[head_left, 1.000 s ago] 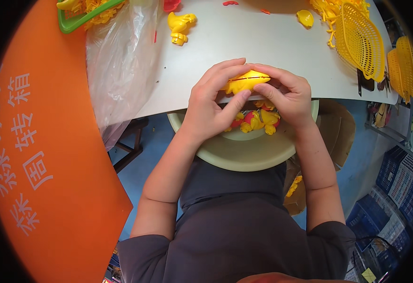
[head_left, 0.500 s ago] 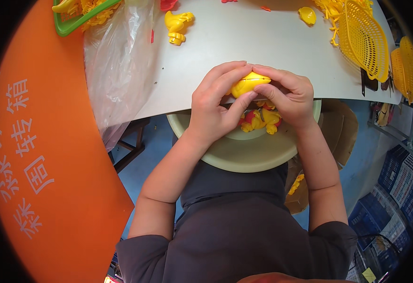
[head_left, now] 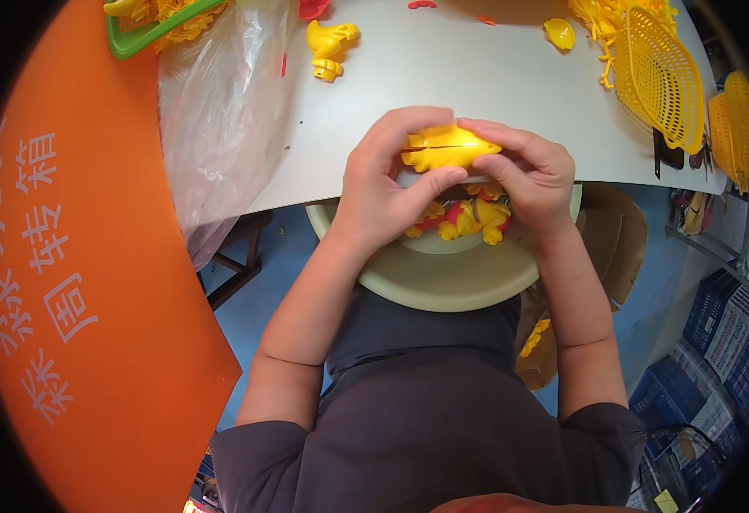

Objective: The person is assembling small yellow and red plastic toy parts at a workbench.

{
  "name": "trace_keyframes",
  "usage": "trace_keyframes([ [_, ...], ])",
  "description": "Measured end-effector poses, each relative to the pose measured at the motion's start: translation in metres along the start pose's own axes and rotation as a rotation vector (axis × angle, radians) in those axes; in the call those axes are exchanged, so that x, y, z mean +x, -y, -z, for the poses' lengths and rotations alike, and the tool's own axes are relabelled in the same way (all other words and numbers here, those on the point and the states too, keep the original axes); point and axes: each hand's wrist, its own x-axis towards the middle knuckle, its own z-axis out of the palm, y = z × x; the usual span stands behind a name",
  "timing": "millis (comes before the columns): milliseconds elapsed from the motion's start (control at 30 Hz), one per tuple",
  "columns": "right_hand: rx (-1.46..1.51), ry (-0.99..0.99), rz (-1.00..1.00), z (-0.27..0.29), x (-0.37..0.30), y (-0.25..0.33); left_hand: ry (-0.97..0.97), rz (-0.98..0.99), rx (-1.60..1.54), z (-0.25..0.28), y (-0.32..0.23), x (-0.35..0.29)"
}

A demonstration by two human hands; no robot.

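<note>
Above the near edge of the white table, both hands close round a yellow plastic toy body (head_left: pixel 451 154) with a dark seam along its length. My left hand (head_left: pixel 376 184) curls about its left end, fingers over the far side and thumb near the lower edge. At the tapering right end, my right hand (head_left: pixel 541 179) grips it between fingers and thumb. Directly below, a pale green basin (head_left: pixel 443 291) rests at my lap, holding several yellow and red toy figures (head_left: pixel 477 221). My fingers hide part of the body's left end.
Clear plastic bag (head_left: pixel 224 128) and orange panel (head_left: pixel 126 299) lie left, with a green-rimmed basket (head_left: pixel 126 47) beyond. Yellow toy pieces (head_left: pixel 330 47) lie on the white table (head_left: pixel 443 60). Yellow mesh baskets (head_left: pixel 661 77) stand right; a cardboard box (head_left: pixel 614 248) is beside the basin.
The yellow toy body has turned between my hands, so more of its length and seam shows. My left hand has opened wider around it; my right hand stays at its pointed end.
</note>
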Motion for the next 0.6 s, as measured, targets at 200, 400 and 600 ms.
trace_keyframes([
  [200, 0.201, 0.041, -0.016, 0.006, 0.004, -0.003, 0.003, 0.181, -0.097, 0.010, -0.012, -0.006],
  [400, 0.061, 0.125, -0.107, -0.002, 0.007, 0.007, 0.059, -0.051, 0.258, 0.016, -0.010, -0.007],
  [600, -0.179, 0.178, -0.003, 0.000, 0.008, 0.007, 0.021, -0.226, 0.459, 0.012, -0.009, -0.007],
])
